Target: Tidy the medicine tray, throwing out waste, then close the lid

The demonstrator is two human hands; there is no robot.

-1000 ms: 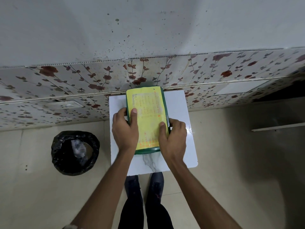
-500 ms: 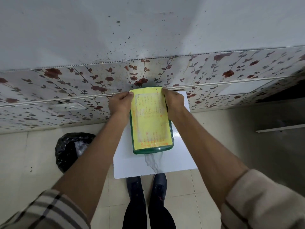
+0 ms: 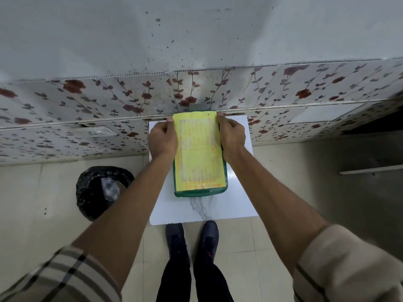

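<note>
A green medicine tray (image 3: 200, 191) lies on a small white table (image 3: 237, 197), its long side pointing away from me. A yellow printed lid (image 3: 199, 153) covers its top, so the contents are hidden. My left hand (image 3: 162, 140) grips the lid's far left edge, fingers curled over it. My right hand (image 3: 231, 136) grips the far right edge in the same way. Both hands sit near the wall end of the tray.
A bin lined with a black bag (image 3: 102, 190) stands on the floor left of the table, with crumpled clear plastic inside. A floral-patterned wall panel (image 3: 109, 110) runs right behind the table. My shoes (image 3: 192, 238) are at the table's near edge on a tiled floor.
Both hands have slid from the tray's near half up to its far end by the wall. The tray and lid stay in the same spot on the table.
</note>
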